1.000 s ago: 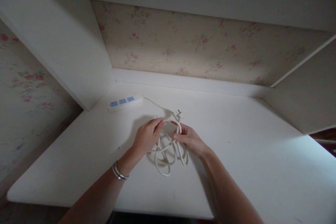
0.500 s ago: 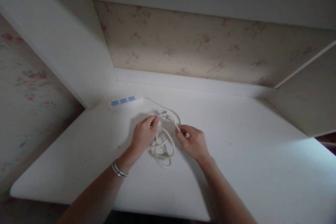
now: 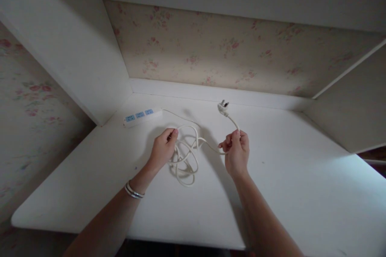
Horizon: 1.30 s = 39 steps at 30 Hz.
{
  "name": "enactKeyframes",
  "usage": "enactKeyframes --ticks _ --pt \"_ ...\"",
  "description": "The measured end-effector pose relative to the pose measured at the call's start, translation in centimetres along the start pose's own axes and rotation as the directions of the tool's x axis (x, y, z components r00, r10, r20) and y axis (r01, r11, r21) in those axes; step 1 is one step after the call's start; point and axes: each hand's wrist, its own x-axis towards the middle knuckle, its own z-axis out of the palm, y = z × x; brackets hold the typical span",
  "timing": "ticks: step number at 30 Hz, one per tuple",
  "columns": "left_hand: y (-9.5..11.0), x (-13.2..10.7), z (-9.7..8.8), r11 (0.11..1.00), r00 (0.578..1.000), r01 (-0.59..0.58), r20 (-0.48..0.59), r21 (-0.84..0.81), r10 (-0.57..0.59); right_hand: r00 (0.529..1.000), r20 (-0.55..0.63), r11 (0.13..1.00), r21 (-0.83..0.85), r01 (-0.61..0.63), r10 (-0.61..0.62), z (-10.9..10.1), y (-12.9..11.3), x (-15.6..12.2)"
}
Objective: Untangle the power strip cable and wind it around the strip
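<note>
Centre of worktop [image 3: 271,176]: white cord [image 3: 193,143] lies in loose loops, its far end joined to a power strip [image 3: 139,115]. Left hand [image 3: 163,150]: grip pinched shut on the loops, seemingly anchoring them. Right hand [image 3: 237,154]: grip closed on the cord below the raised plug [image 3: 223,107], holding that end clear.

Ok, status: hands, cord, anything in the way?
Left hand pinching cream-white coiled power cord on white desk. Right hand shut on its free end, white plug aloft. White power strip with blue sockets back left, apart from hands.
</note>
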Motion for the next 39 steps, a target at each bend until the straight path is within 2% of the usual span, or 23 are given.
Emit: enactKeyframes --ticks 3,7,11,18,22,25,27,29,31,34,39 --pt "0.2 0.0 0.1 0.985 0.997 0.056 0.062 -0.164 -0.046 0.995 -0.083 0.986 0.163 -0.034 0.048 -0.5 0.5 1.1" --pt "0.5 0.1 -0.1 0.939 0.974 0.170 0.197 -0.300 -0.114 0.985 -0.105 0.950 0.294 -0.104 0.140 -1.3 1.3 1.9" --pt "1.2 -0.1 -0.4 0.906 0.943 0.210 0.320 -0.368 -0.088 0.973 -0.065 0.924 0.333 -0.187 0.220 -1.3 2.1 2.2" --pt "1.8 -0.6 -0.4 0.899 0.906 0.228 0.420 -0.374 -0.055 0.958 0.065 0.895 0.342 -0.286 0.281 -0.6 2.8 1.9" --pt "1.5 -0.6 -0.1 0.912 0.905 0.218 0.422 -0.347 -0.055 0.950 0.095 0.923 0.224 -0.313 0.299 -0.4 2.7 1.7" --pt "1.3 -0.7 0.1 0.918 0.917 0.198 0.395 -0.344 -0.050 0.962 0.017 0.962 -0.002 -0.274 0.274 -0.7 2.7 1.8" --pt "1.3 -0.6 0.2 0.918 0.918 0.202 0.392 -0.340 -0.057 0.968 -0.023 0.955 -0.158 -0.250 0.250 -1.1 2.8 2.0" --pt "1.4 -0.6 0.1 0.916 0.920 0.214 0.386 -0.340 -0.072 0.965 -0.026 0.935 -0.242 -0.258 0.260 -1.3 2.9 2.0" --pt "1.5 -0.6 0.1 0.912 0.923 0.220 0.378 -0.346 -0.080 0.965 -0.036 0.926 -0.273 -0.261 0.261 -1.4 2.9 2.0" --pt "1.6 -0.6 0.1 0.910 0.921 0.217 0.382 -0.353 -0.071 0.977 -0.099 0.938 -0.275 -0.210 0.190 -1.4 2.9 1.9" --pt "1.5 -0.7 0.2 0.903 0.901 0.246 0.427 -0.352 -0.079 0.987 -0.144 0.977 -0.189 -0.099 0.072 -1.2 2.8 1.9"
